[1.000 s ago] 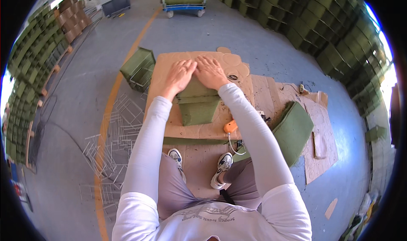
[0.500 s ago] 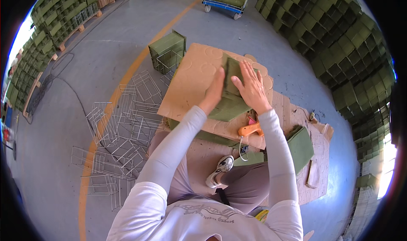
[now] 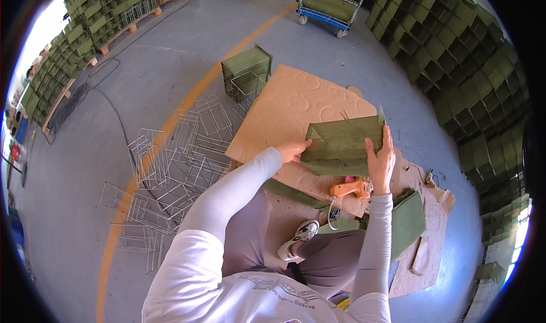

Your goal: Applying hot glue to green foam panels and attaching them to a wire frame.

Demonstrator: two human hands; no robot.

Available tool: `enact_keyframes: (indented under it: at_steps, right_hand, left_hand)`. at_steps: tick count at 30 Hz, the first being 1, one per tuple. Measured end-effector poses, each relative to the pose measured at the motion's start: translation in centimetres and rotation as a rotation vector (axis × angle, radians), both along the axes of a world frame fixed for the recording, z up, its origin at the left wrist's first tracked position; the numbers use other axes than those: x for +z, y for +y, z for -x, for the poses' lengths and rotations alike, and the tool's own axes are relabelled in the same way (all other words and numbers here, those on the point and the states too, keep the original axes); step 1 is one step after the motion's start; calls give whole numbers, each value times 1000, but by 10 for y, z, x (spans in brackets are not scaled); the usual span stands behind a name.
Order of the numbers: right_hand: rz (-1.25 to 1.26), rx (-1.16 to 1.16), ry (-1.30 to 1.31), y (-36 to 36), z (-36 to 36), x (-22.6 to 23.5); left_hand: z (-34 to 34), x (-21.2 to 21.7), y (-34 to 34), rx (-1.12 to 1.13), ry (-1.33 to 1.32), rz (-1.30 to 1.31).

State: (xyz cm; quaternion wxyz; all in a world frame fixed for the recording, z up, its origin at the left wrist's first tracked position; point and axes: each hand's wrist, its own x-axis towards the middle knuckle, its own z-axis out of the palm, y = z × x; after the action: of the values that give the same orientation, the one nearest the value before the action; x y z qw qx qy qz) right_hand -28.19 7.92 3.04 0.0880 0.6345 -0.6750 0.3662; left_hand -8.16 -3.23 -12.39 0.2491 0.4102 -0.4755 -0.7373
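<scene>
Cardboard sheet [image 3: 296,104] covers the grey warehouse floor [image 3: 142,67] in front of the seated person. Above it, one green felt box [image 3: 344,146] is held with its long axis running left to right. Left hand [image 3: 293,150] grips its left end, right hand [image 3: 381,162] clasps its right side. One orange glue gun [image 3: 352,187] lies just below. Bare wire frames [image 3: 182,164] lie scattered to the left.

White long-sleeved top [image 3: 227,277], dark print across the chest. Grey trousers [image 3: 324,266]. White trainer [image 3: 298,235] with dark trim and laces. Left hand [image 3: 293,150] and right hand [image 3: 381,161] bare, no gloves.
</scene>
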Motion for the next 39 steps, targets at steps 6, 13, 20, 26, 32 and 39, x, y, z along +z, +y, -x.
enact_keyframes:
  at_steps: [6, 13, 20, 26, 32, 39]
  right_hand:
    - [-8, -78, -198, -1, 1, -8]
    - [122, 248, -853, -18, 7, -23]
    - [-256, 250, -858, -5, -2, -34]
    - [-394, 221, -827, -5, 14, -49]
    - [-532, 101, -693, -23, 22, -70]
    - [-639, 17, -650, -32, 26, -86]
  left_hand:
    - [3, 22, -7, 222, 487, -428]
    - [-52, 104, -23, 413, 406, 321]
    - [-163, 65, -166, 858, 475, 277]
    - [-201, 5, -287, 1093, 363, 348]
    - [-234, -51, -389, 1184, 536, 311]
    - [-234, -70, -401, 1041, 21, 215]
